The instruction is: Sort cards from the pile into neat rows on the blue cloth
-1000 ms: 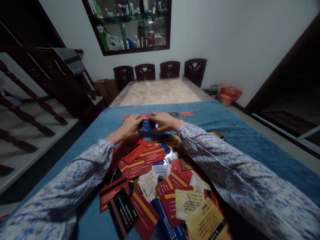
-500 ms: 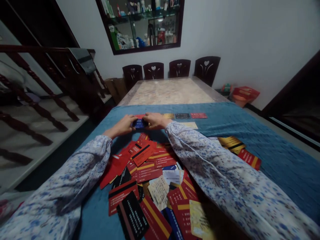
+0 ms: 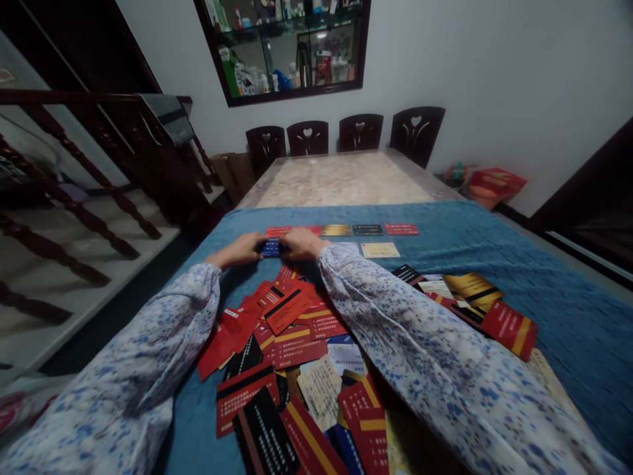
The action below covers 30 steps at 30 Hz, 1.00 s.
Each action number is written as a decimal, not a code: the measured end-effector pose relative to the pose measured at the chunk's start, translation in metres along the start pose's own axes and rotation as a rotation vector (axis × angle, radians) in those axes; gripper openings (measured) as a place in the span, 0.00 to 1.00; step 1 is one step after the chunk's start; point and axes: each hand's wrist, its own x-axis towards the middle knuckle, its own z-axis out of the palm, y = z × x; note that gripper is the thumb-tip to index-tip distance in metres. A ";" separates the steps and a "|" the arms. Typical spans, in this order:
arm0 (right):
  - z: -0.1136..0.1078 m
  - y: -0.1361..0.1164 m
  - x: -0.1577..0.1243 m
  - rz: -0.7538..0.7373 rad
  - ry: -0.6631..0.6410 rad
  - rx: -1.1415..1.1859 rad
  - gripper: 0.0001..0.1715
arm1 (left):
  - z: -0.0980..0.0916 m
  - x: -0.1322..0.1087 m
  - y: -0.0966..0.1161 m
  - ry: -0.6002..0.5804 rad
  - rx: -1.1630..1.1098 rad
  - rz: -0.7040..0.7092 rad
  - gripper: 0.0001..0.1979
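A blue card (image 3: 271,249) lies at the left of the cloth, just below a row of cards. My left hand (image 3: 243,251) grips its left end, fingers curled at the edge. At its right end, my right hand (image 3: 301,244) has its fingers closed on the card. The row above holds a red card (image 3: 277,231), a gold card (image 3: 336,230), a black card (image 3: 367,229) and another red card (image 3: 401,229). A cream card (image 3: 380,250) sits in the lower row, to the right of my right hand.
Between my forearms spreads a heap of overlapping cards (image 3: 291,346), mostly red. A smaller pile (image 3: 507,326) lies beyond my right sleeve. Blue cloth (image 3: 297,214) covers the near part of the table (image 3: 341,175). Several dark chairs (image 3: 360,132) stand at the far wall.
Both hands have drawn slightly closer around the blue card, and it sits a little lower beneath the top row. The view has shifted slightly, showing more of the pile at the right.
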 end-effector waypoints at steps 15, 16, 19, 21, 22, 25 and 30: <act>-0.003 -0.007 0.004 0.026 -0.052 0.040 0.23 | 0.003 0.007 -0.006 -0.081 -0.003 -0.016 0.27; -0.003 -0.007 0.004 0.027 -0.055 0.041 0.23 | 0.003 0.007 -0.006 -0.081 -0.002 -0.015 0.27; -0.003 -0.007 0.007 0.024 -0.071 0.043 0.24 | 0.003 0.007 -0.007 -0.077 0.007 -0.014 0.25; -0.002 -0.006 0.009 0.019 -0.078 0.048 0.25 | 0.002 0.008 -0.006 -0.077 0.013 -0.011 0.24; -0.002 -0.006 0.009 0.017 -0.080 0.051 0.25 | 0.002 0.008 -0.006 -0.083 0.019 -0.014 0.23; -0.003 -0.005 0.011 0.009 -0.094 0.058 0.25 | 0.002 0.011 -0.003 -0.100 0.044 -0.025 0.22; -0.007 -0.005 0.013 -0.024 -0.126 0.058 0.24 | 0.005 0.013 0.004 -0.128 0.105 -0.036 0.18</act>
